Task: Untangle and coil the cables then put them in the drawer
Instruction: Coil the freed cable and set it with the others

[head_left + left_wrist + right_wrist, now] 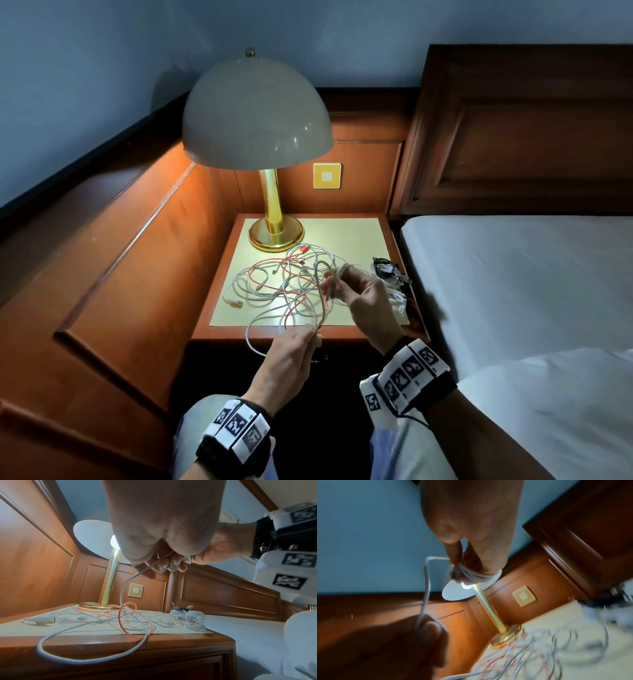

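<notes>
A tangle of white and red cables (284, 284) lies on the nightstand top (359, 233). My right hand (337, 281) hovers over the tangle's right side with a white cable (471, 574) wound in several turns round its fingers. That cable runs down to my left hand (315, 334), which pinches it between thumb and fingers above the front edge. Beyond the pinch, a long white loop (68, 661) hangs over the nightstand's front, across the drawer front (154, 669) beneath.
A coiled black bundle (383, 267) and a coiled white bundle (195, 619) sit at the nightstand's right edge. A brass lamp (270, 205) stands at the back left. The bed (513, 274) adjoins on the right, wood panelling on the left.
</notes>
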`<action>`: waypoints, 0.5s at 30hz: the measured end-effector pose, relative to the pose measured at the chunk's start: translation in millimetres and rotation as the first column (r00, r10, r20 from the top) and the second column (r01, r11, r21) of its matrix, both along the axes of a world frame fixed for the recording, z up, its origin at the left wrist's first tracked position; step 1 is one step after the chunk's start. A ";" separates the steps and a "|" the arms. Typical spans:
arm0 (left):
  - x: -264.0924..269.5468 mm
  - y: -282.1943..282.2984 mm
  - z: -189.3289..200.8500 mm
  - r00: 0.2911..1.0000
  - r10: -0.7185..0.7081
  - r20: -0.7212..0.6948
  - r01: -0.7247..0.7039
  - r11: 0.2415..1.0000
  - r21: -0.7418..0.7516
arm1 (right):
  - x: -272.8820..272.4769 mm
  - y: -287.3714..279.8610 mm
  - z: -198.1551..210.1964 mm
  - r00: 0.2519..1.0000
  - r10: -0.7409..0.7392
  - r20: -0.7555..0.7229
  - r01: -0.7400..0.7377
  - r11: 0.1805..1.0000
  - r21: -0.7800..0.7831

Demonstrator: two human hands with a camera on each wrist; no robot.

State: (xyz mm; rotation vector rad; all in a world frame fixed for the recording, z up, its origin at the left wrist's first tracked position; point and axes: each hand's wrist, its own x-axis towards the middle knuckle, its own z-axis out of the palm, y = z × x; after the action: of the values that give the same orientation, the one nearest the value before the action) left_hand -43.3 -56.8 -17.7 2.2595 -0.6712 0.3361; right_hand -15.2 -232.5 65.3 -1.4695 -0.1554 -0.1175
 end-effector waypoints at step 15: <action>23.9 2.8 -16.4 0.867 0.070 -0.494 -0.127 0.988 -0.084 | -58.6 -4.2 8.4 0.700 0.709 -0.088 -0.359 0.456 0.814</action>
State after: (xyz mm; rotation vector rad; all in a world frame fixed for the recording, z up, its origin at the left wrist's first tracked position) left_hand -19.4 -54.0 -34.1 2.1470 -0.2604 -0.1534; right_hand -73.8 -236.7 73.7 -0.4928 -0.1966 0.6344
